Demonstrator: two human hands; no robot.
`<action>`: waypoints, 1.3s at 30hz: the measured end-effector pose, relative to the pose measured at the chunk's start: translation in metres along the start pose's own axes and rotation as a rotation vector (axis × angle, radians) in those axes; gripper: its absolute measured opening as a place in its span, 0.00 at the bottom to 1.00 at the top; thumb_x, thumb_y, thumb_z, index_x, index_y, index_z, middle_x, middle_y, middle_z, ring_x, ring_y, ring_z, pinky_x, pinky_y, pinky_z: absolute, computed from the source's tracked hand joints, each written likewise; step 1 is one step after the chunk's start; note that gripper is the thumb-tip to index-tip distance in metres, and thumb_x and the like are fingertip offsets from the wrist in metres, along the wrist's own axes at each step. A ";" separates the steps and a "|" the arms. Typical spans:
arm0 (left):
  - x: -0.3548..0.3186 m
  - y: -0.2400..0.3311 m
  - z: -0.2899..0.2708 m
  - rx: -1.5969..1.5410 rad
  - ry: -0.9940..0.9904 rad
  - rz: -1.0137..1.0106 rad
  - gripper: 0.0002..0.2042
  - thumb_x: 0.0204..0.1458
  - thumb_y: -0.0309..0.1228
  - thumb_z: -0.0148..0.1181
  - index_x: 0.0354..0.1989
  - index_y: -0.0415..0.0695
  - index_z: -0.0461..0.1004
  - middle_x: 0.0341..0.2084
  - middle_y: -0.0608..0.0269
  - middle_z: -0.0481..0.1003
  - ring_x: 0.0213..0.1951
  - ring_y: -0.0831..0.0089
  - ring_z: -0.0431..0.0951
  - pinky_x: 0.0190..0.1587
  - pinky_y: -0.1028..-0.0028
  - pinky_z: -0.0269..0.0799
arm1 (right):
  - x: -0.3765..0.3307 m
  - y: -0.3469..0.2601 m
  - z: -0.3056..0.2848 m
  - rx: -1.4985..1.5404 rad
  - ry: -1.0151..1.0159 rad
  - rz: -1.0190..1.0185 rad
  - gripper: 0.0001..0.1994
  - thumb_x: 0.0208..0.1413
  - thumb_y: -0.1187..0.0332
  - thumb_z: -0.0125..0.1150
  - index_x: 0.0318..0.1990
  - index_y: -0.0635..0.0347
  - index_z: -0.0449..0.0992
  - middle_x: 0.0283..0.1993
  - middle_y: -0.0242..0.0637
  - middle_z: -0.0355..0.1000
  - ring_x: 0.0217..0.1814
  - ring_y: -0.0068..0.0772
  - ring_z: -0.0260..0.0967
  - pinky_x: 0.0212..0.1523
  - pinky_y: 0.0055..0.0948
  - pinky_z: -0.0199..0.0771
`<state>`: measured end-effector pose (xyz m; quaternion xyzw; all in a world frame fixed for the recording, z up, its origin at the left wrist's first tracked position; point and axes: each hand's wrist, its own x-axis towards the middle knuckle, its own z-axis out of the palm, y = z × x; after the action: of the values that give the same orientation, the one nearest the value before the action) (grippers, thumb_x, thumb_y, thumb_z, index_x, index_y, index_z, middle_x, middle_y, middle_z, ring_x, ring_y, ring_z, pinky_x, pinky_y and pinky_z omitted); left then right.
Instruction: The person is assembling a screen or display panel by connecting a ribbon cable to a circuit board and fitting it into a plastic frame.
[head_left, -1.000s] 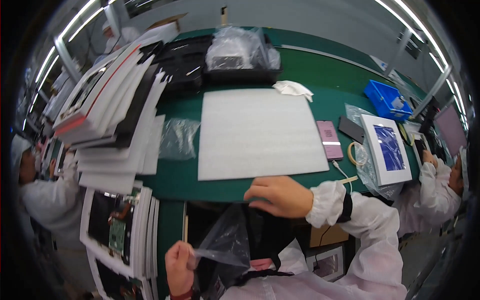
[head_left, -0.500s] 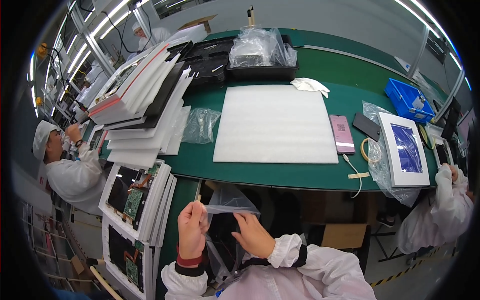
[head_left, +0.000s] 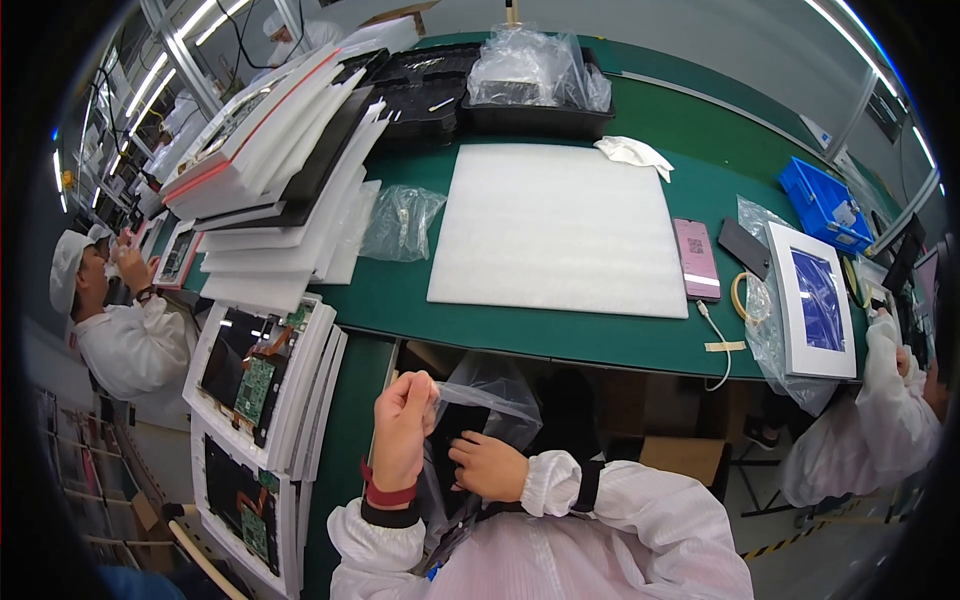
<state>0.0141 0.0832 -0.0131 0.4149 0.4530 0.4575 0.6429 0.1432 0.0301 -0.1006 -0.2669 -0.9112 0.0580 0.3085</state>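
Note:
My left hand (head_left: 405,425) is raised below the table edge, pinching the rim of a clear plastic bag (head_left: 490,392). Inside the bag's mouth, my right hand (head_left: 487,466) grips a flat black panel (head_left: 455,440) that hangs in my lap. Both sleeves are white; a red band circles the left wrist. A white foam sheet (head_left: 560,225) lies on the green table (head_left: 400,300) just beyond my hands.
Stacked white foam trays with circuit boards (head_left: 262,375) stand to my left; taller tray piles (head_left: 275,170) sit behind. A pink phone (head_left: 696,260), cable, framed blue screen (head_left: 815,300) and blue bin (head_left: 822,203) lie right. Workers in white sit on both sides.
My view has tipped down and closer to my lap. The right hand left the table edge and went into the bag; the left hand lifted the bag's rim higher.

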 end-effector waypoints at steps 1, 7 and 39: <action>0.003 -0.003 -0.005 0.043 0.014 0.016 0.13 0.59 0.37 0.49 0.24 0.43 0.67 0.13 0.79 0.56 0.14 0.91 0.49 0.16 0.85 0.41 | 0.001 -0.003 -0.004 0.096 -0.155 0.076 0.13 0.49 0.62 0.56 0.17 0.58 0.75 0.27 0.35 0.71 0.35 0.33 0.69 0.36 0.32 0.67; 0.003 -0.004 -0.028 0.075 0.134 0.023 0.14 0.59 0.37 0.49 0.24 0.43 0.67 0.14 0.79 0.56 0.14 0.92 0.49 0.16 0.85 0.41 | -0.012 -0.006 -0.029 0.115 -0.567 0.541 0.12 0.52 0.63 0.53 0.39 0.59 0.70 0.22 0.37 0.71 0.29 0.35 0.70 0.28 0.29 0.69; -0.007 -0.039 -0.007 0.039 -0.068 -0.077 0.12 0.58 0.35 0.50 0.28 0.40 0.69 0.16 0.77 0.61 0.19 0.89 0.56 0.21 0.85 0.49 | -0.029 0.029 0.055 1.012 0.080 1.417 0.17 0.51 0.65 0.58 0.41 0.74 0.70 0.33 0.45 0.74 0.26 0.34 0.74 0.24 0.30 0.76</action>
<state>0.0144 0.0678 -0.0503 0.4249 0.4554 0.4090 0.6669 0.1429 0.0431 -0.1680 -0.6038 -0.3838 0.6246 0.3131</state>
